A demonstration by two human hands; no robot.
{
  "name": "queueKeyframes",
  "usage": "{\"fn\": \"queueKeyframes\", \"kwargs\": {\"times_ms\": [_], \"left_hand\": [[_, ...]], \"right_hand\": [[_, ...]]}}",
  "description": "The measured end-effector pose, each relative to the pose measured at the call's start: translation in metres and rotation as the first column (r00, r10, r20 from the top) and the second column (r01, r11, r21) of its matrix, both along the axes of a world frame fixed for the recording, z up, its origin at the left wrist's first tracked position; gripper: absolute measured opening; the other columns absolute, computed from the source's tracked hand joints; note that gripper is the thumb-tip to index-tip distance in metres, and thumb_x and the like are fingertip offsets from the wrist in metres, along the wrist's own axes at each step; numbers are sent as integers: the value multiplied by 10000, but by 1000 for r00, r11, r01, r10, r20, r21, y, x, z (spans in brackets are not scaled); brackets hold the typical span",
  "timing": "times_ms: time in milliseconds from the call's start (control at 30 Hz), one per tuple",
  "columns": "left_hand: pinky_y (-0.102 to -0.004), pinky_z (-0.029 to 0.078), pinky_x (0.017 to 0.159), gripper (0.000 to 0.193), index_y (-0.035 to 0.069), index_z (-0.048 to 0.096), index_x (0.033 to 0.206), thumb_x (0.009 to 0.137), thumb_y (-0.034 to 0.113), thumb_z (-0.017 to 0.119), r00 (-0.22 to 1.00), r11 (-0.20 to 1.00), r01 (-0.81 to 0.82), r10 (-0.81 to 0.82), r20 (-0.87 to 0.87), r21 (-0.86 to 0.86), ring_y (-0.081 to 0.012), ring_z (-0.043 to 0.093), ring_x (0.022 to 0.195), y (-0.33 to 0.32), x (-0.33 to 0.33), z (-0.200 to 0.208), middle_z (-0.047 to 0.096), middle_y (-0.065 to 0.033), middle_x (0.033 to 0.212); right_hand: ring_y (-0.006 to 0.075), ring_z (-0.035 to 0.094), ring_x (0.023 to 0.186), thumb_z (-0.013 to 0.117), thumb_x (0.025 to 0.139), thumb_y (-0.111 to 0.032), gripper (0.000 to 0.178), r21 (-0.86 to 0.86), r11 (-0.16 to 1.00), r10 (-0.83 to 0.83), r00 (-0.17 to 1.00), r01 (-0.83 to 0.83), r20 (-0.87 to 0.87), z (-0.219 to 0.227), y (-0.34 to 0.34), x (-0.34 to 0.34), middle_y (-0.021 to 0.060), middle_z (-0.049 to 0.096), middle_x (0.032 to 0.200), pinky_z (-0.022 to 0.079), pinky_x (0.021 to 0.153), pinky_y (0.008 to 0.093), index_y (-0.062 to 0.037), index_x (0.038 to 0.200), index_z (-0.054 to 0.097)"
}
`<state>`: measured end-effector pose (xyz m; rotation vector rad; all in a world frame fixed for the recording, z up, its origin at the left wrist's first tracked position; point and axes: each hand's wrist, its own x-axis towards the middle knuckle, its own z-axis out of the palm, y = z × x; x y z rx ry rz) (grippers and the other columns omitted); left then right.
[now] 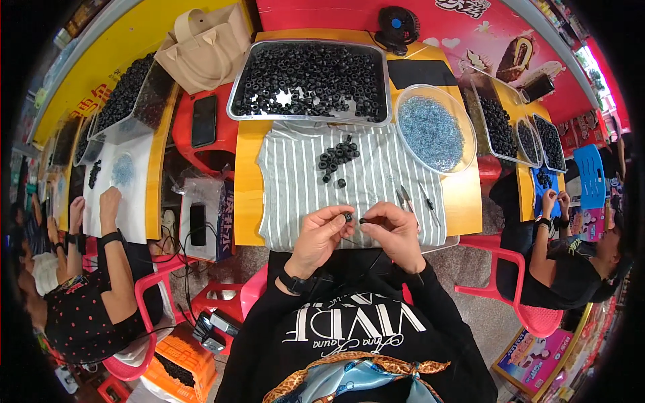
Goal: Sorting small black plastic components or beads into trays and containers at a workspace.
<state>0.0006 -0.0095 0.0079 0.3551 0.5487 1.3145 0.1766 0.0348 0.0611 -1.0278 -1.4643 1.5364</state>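
Observation:
Close together over the near edge of a grey-and-white striped cloth (pixel 289 168), both my hands are closed in pinches. My left hand (pixel 317 235) grips a small black ring-shaped part (pixel 348 217) between thumb and fingers. Just to its right, my right hand (pixel 395 232) pinches a small dark piece (pixel 363 221), too small to name. Beyond them on the cloth lies a loose cluster of black ring-shaped parts (pixel 336 158), with a single one nearer to me. A pointed metal tool (pixel 406 199) and a slim black-handled tool (pixel 428 203) rest right of my right hand.
A metal tray (pixel 309 119) of black parts stands at the back, beside a clear bowl (pixel 405 111) of tiny bluish pieces. A black fan (pixel 398 28), a beige bag (pixel 201 50) and a phone (pixel 204 121) lie farther off. People work at tables on both sides.

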Motion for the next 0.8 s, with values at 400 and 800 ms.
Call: {"fn": "queueKeyframes", "kwargs": {"times_ms": [400,800], "left_hand": [[-235,517,745,229,-51,643,1153,942,2,573,986,990,-3,26,-163,144,-118,619,824,-1,4,-5,639,-74,1005],[-235,506,760,227,-21,664,1146,939,-2,574,967,972,60,0,-254,228,-122,610,835,-3,1,-9,622,-64,989]], "right_hand": [[100,632,782,700,800,52,81,68,993,95,996,-94,-2,-1,1,-3,50,634,824,487,682,226,25,861,654],[118,600,789,708,809,56,88,-41,989,125,953,-141,-275,-20,-2,-1,57,620,834,482,696,237,-10,852,668]]}}
